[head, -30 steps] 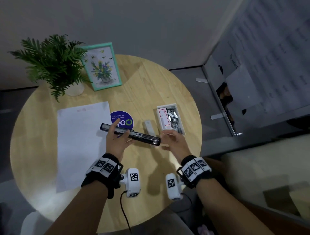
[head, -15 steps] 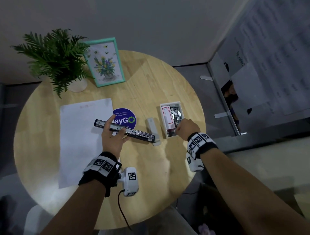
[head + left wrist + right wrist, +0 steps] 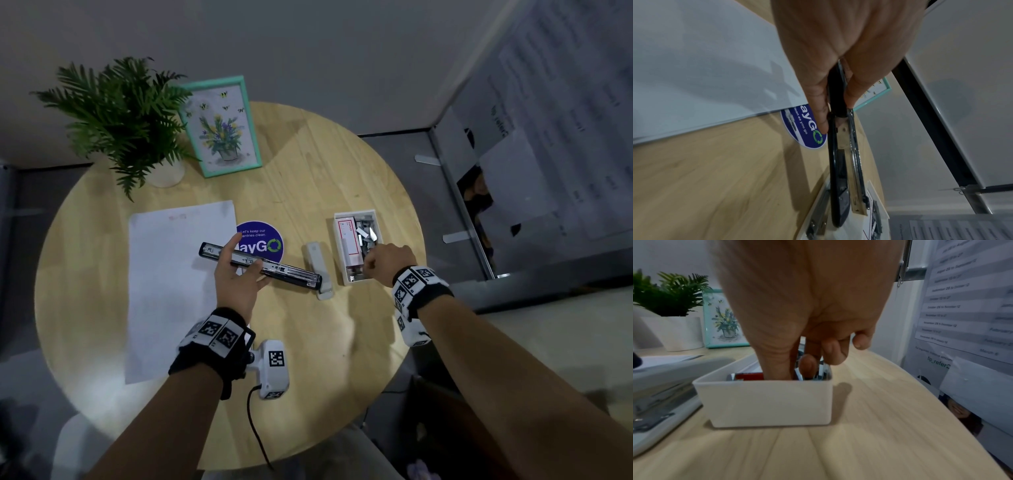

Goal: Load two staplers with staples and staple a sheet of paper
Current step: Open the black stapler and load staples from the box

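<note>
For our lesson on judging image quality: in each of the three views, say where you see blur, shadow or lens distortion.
Head view: dim, wide-angle bending of the round table; the paper looks smeared near its lower edge. Left wrist view: the hand's shadow falls across the paper; the black stapler is fairly sharp. Right wrist view: the white box and tabletop are softly blurred; the wall notice leans.

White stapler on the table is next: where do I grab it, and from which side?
Grip the white stapler across its long flanks near the middle, coming from above. It lies flat and closed, its long axis running away from you. The black stapler in the left hand overhangs its near end, so probably start at the far half.
</note>
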`<control>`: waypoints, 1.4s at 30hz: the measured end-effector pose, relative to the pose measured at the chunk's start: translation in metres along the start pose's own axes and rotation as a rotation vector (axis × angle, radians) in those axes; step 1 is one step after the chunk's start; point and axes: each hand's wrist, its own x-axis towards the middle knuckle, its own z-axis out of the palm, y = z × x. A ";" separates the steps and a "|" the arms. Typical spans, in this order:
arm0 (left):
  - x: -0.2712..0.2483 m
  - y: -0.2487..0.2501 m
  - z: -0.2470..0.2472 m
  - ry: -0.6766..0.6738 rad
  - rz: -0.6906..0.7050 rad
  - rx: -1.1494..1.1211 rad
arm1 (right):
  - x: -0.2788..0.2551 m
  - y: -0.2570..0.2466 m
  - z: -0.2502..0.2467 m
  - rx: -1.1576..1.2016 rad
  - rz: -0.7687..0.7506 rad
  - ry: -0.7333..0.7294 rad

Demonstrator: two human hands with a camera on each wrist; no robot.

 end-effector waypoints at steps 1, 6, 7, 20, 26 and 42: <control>0.001 0.001 0.001 -0.001 0.002 -0.001 | -0.001 0.001 0.000 0.005 -0.013 0.007; 0.005 0.003 0.003 0.007 0.007 -0.014 | -0.003 0.008 -0.004 0.051 -0.060 0.035; 0.006 0.003 0.003 0.005 0.008 -0.015 | -0.004 0.010 -0.005 0.063 -0.073 0.046; 0.009 -0.002 0.002 -0.021 0.013 -0.020 | -0.002 0.000 0.002 0.009 -0.010 0.148; 0.010 -0.002 0.003 -0.016 0.015 -0.017 | 0.000 -0.005 -0.005 -0.061 0.018 0.055; 0.011 -0.003 0.005 0.004 0.020 -0.027 | 0.000 0.000 -0.001 -0.019 -0.084 0.090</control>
